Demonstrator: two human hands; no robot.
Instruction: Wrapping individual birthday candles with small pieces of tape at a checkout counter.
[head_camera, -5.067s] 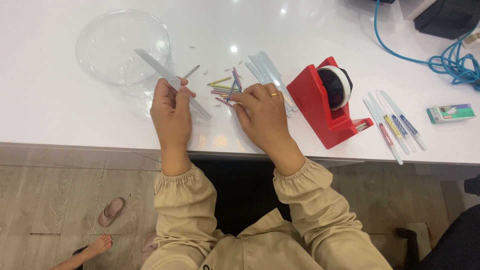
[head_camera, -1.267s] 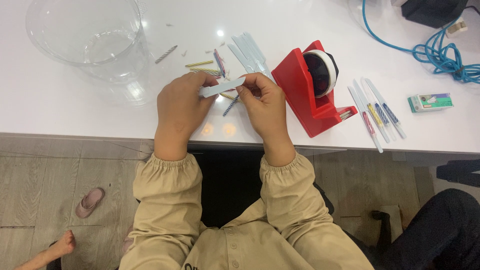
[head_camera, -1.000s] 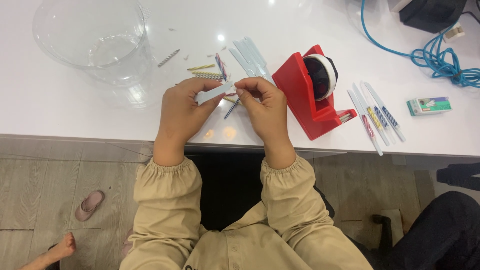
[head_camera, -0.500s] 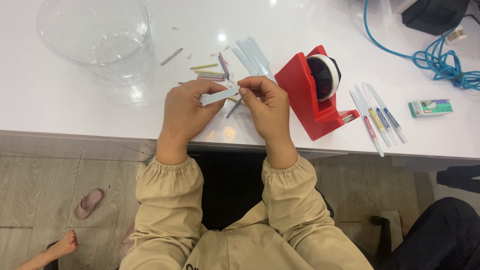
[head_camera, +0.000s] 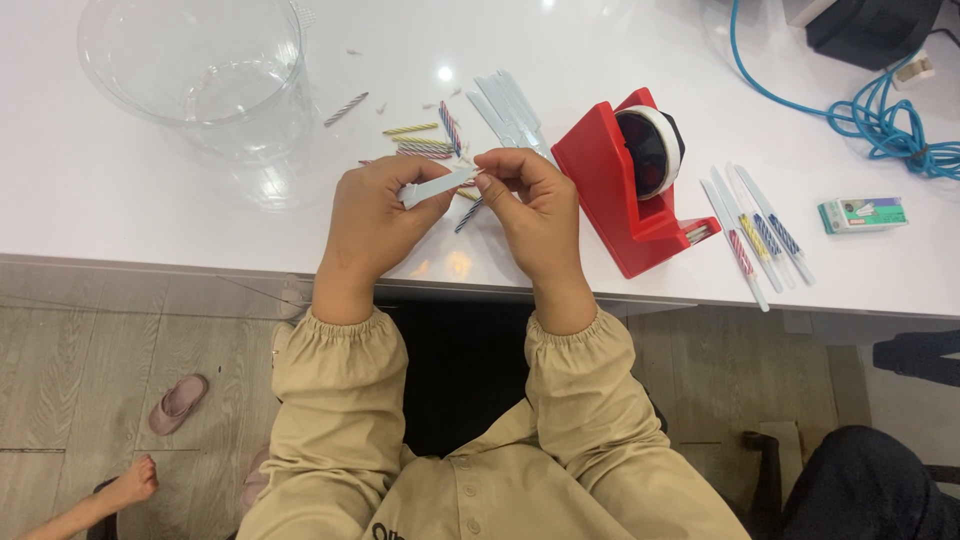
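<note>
the white desk (head_camera: 120, 200) fills the top of the view, and the person sits at its near edge. a big clear bowl (head_camera: 195, 75) stands near the far left corner. a red tape holder (head_camera: 630, 185) sits to the right of the middle, close to the near edge. a blue cable (head_camera: 870, 110) curls at the far right.

the left hand (head_camera: 375, 215) and the right hand (head_camera: 530, 205) are up just over the near edge, close together. between them is a thin pale blue paper strip (head_camera: 440, 185). its long way runs from left to right, a bit higher at the right end. the left hand pinches the left end with thumb and fingers closed on it. the right hand pinches the right end with its fingertips, the other fingers curled in. both hands are on the strip, so neither is nearer than the other.

the strip looks flat, narrow and light, like a small paper sleeve.

just past the hands, toward the far edge, lie more pale strips (head_camera: 510, 105) and some small striped candles (head_camera: 425, 145). to the right of the tape holder lie wrapped candles (head_camera: 760, 235) side by side, and a little green box (head_camera: 862, 213) beyond them.
</note>
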